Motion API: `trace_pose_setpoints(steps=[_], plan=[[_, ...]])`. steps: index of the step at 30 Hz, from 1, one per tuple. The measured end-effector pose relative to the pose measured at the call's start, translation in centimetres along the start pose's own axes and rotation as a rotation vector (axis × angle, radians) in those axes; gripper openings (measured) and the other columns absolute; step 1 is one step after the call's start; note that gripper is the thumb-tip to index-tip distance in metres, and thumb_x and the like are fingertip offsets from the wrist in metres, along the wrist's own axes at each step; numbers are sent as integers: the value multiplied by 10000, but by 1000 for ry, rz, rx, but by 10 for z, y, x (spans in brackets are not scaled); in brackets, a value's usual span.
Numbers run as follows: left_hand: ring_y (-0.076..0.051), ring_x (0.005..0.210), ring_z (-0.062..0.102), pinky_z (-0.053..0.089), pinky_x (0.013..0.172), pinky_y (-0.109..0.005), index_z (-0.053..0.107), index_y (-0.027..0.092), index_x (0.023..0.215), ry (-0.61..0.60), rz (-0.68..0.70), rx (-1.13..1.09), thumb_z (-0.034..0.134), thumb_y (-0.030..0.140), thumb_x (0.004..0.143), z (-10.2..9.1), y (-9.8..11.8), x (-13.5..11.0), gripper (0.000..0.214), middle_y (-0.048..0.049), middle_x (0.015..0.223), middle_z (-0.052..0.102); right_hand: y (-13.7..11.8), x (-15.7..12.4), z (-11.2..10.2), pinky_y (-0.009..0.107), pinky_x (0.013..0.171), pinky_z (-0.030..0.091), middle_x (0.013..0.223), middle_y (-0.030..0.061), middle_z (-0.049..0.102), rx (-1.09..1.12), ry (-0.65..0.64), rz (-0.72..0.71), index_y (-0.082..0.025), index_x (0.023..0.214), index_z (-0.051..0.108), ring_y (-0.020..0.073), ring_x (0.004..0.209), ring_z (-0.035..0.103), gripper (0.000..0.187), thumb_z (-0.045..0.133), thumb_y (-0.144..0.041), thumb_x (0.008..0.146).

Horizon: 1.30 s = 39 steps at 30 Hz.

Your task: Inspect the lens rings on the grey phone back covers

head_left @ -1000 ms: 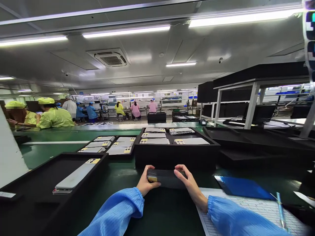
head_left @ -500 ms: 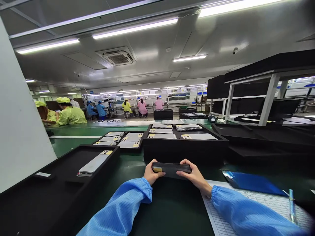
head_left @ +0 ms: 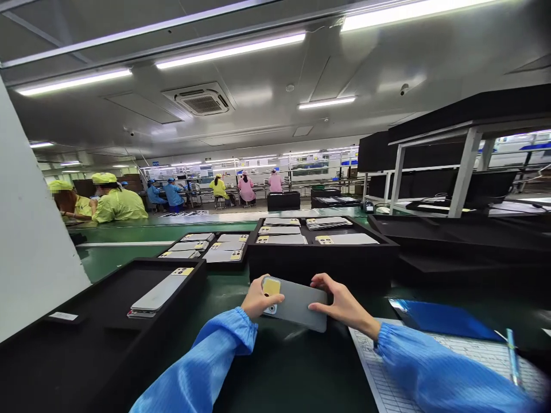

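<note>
Both my hands hold a grey phone back cover (head_left: 297,307) with a yellow film over its camera corner, tilted up so its back faces me. My left hand (head_left: 256,299) grips the camera end, thumb on the yellow film. My right hand (head_left: 342,304) pinches the other end. Both arms wear blue sleeves. The cover hangs just above the green belt (head_left: 215,298), in front of a black tray (head_left: 318,261) holding similar covers.
A black tray (head_left: 107,321) at my left holds a stack of covers (head_left: 157,295). Another tray of covers (head_left: 210,248) lies further back. A printed sheet (head_left: 430,367), a pen (head_left: 511,350) and a blue folder (head_left: 439,321) lie at right. Black shelving (head_left: 465,172) stands right; workers sit beyond.
The cover has been lifted and tipped from lying flat and edge-on to facing me, showing its grey back and yellow film. The view shifted slightly.
</note>
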<state>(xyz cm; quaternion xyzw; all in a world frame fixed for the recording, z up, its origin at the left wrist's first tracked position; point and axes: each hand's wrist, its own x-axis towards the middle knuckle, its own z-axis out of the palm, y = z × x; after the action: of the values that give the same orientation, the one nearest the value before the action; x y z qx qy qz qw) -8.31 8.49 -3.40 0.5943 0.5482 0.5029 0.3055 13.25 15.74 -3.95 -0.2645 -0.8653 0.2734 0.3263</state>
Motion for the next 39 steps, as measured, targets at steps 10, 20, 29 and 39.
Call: trace_pose_setpoints(steps=[10,20,29,39], plan=[[-90,582,427,332,502,-202,414,184,729,-108,-86,90,604,180,593,13,63,-32,234,59,629,446,-53,-31,40,478,859,336,1172,183,430,-190,39,-124,-91,1303,234,327,1030,414,838,607,-170,557],[-193,1063,416,311,938,-344,128,246,1293,-241,156,-25,717,304,579,15,81,-42,927,-79,1167,400,-66,-29,27,339,775,446,981,46,540,378,-21,-68,-202,1226,347,214,872,539,570,574,-283,710],[-126,798,485,412,777,-275,348,273,1172,-302,152,-195,702,233,601,24,66,-37,673,-6,934,470,-49,-35,49,378,950,341,1174,68,458,589,-61,-27,-193,1233,309,232,1088,441,714,682,-243,627],[-198,950,487,419,803,-314,324,279,1123,-353,226,-117,745,247,542,30,56,-43,718,-44,1026,445,-45,-47,58,347,788,446,1058,64,487,477,-117,-29,-182,1149,345,228,930,507,636,659,-197,596]])
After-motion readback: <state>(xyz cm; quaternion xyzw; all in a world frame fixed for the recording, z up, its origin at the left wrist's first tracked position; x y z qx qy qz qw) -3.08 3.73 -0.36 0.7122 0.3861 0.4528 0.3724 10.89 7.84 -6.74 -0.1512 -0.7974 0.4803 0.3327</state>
